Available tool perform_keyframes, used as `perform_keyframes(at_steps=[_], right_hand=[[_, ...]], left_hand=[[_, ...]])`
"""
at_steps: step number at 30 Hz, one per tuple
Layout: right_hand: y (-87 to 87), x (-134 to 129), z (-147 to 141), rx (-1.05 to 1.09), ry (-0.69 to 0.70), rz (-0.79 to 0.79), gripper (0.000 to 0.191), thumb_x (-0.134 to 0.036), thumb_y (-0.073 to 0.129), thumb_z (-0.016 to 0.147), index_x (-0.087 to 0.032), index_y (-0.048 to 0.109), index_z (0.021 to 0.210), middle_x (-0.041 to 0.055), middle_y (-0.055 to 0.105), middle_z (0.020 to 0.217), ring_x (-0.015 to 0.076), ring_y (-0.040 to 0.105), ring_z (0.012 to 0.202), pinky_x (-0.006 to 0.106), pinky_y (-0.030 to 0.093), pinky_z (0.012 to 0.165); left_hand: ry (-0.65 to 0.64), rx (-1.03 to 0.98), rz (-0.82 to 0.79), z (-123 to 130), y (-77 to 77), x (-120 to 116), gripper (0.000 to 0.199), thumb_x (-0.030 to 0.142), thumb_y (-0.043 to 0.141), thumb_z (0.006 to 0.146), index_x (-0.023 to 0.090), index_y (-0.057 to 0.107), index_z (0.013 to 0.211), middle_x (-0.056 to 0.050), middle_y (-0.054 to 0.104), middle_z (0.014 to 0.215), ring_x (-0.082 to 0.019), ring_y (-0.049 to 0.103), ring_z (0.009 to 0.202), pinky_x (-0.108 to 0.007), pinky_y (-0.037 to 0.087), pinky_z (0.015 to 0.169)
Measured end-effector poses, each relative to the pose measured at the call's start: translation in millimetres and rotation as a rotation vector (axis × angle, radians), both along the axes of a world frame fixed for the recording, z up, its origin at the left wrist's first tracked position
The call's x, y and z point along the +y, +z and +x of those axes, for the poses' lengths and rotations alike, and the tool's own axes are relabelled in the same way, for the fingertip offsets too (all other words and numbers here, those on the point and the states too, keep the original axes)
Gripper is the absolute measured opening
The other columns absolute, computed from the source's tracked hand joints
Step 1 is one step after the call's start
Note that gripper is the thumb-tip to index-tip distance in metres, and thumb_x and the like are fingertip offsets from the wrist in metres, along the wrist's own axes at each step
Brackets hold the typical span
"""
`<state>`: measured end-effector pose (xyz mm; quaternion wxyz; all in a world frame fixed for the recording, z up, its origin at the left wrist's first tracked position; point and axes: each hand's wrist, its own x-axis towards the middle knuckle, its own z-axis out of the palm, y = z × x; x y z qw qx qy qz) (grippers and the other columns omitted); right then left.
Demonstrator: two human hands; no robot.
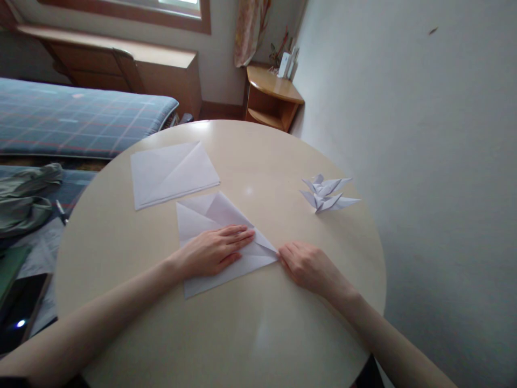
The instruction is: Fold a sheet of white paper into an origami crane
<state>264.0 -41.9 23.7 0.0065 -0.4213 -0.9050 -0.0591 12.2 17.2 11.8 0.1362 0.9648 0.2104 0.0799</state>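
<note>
My left hand [214, 250] lies flat, fingers together, on a folded sheet of white paper [214, 213] near the front of a round cream table [283, 161]. My right hand [309, 267] rests on the table with its fingertips at the sheet's right-hand point. Whether those fingers pinch the point is hidden. Another creased white sheet [172, 175] lies farther back, apart from both hands. To the right are two white origami birds [325, 195], lying close together.
A white wall [436, 161] runs close along the table's right side. Beyond the left edge are a bed with a plaid cover [72, 116], a green cloth [24, 199] and a dark tablet [20, 318]. A wooden corner shelf [272, 97] stands behind.
</note>
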Motion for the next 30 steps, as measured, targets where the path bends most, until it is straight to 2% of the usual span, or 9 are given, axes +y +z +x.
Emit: perform_keyframes(at_steps=[8,13,15,17,22,30], right_hand=[[6.5,-6,-1,-0.06,-0.021,-0.055,0.017,-0.01,0.041,0.084,-0.016,0.053,0.073,0.0062,0.059,0.065,0.0179,0.052,0.056,0.031,0.025,0.052],[15.6,4,6,0.043,-0.028,-0.259,0.011,-0.017,0.046,0.082,-0.018,0.051,0.072,0.0046,0.06,0.07,0.0165,0.053,0.062,0.028,0.028,0.055],[13.1,15,7,0.152,-0.096,-0.305,0.025,-0.02,0.038,0.089,-0.019,0.048,0.067,0.0016,0.057,0.063,0.0142,0.05,0.056,0.027,0.027,0.054],[6.9,26,6,0.264,-0.166,-0.269,0.032,-0.026,0.033,0.093,-0.02,0.047,0.065,0.0011,0.054,0.06,0.0143,0.048,0.057,0.027,0.027,0.055],[-7.7,42,1,0.445,-0.081,-0.279,0.029,-0.035,0.047,0.088,-0.02,0.047,0.064,0.0023,0.053,0.068,0.016,0.047,0.069,0.027,0.034,0.062],[-11.4,42,4,0.567,-0.074,-0.327,0.027,-0.033,0.054,0.084,-0.019,0.049,0.061,0.0015,0.052,0.069,0.0158,0.046,0.071,0.028,0.036,0.067]], left_hand=[[-0.008,-0.034,-0.001,1,-2.8,1,0.045,0.028,0.032,0.094,0.017,0.031,0.138,-0.003,0.036,0.142,-0.017,0.03,0.132,-0.032,0.028,0.109],[-0.012,-0.03,0.008,1,-2.9,0,0.045,0.027,0.033,0.094,0.016,0.03,0.138,-0.004,0.037,0.142,-0.017,0.03,0.132,-0.033,0.028,0.109],[-0.013,-0.026,0.012,1,-3.1,0,0.045,0.027,0.033,0.094,0.016,0.03,0.138,-0.003,0.036,0.142,-0.017,0.03,0.132,-0.033,0.028,0.109],[-0.009,-0.022,0.018,1,-3.2,0,0.045,0.028,0.033,0.094,0.016,0.03,0.138,-0.003,0.036,0.142,-0.017,0.03,0.132,-0.033,0.029,0.109],[-0.003,-0.008,0.024,1,-2.2,-1,0.046,0.028,0.032,0.095,0.017,0.029,0.139,-0.003,0.035,0.143,-0.017,0.03,0.132,-0.033,0.029,0.108],[-0.01,0.033,0.036,0,-3.2,-1,0.046,0.028,0.029,0.096,0.018,0.024,0.141,-0.002,0.03,0.145,-0.017,0.027,0.133,-0.032,0.025,0.11]])
